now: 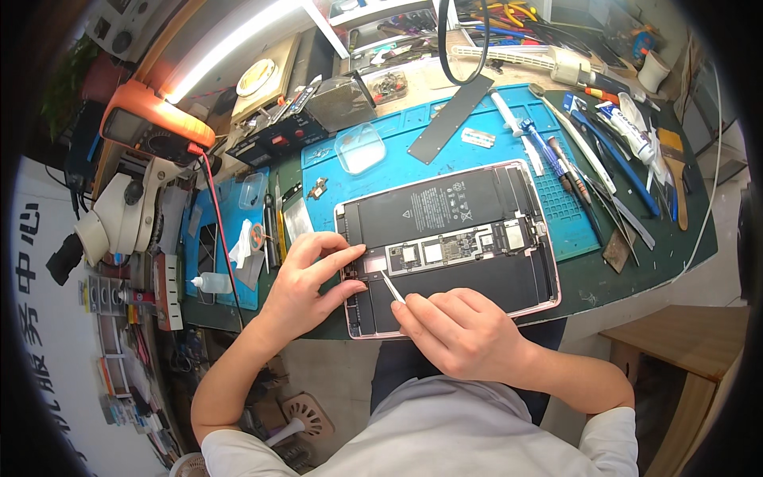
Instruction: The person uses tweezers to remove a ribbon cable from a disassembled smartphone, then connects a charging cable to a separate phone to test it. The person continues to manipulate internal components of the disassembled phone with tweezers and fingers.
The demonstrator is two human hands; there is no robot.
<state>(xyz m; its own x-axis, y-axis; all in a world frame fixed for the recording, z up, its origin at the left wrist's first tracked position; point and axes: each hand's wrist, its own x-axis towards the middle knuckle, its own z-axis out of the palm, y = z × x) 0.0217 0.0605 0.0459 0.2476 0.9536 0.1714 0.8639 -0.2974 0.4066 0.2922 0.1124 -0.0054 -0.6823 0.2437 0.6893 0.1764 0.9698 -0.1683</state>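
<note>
An opened tablet (441, 298) lies on the blue mat (425, 143), showing black batteries, a long circuit board (433, 251) and a pink-rimmed frame. My left hand (306, 282) touches the tablet’s left end, thumb and index fingertip apart beside a small pale recess, the other fingers curled. My right hand (457, 338) is closed on silver tweezers (391, 288), their tips at that recess near the board’s left end. Above the tablet lie a dark strip plate (449, 119), a clear plastic box (359, 147) and a small metal part (319, 188).
An orange multimeter (147, 119) and a white microscope (119, 215) stand left, by a dropper bottle (213, 282). Brushes (679, 179), syringes (517, 119) and tools crowd the right. A black cable loop (462, 71) hangs at the top; a wooden stool (668, 334) stands lower right.
</note>
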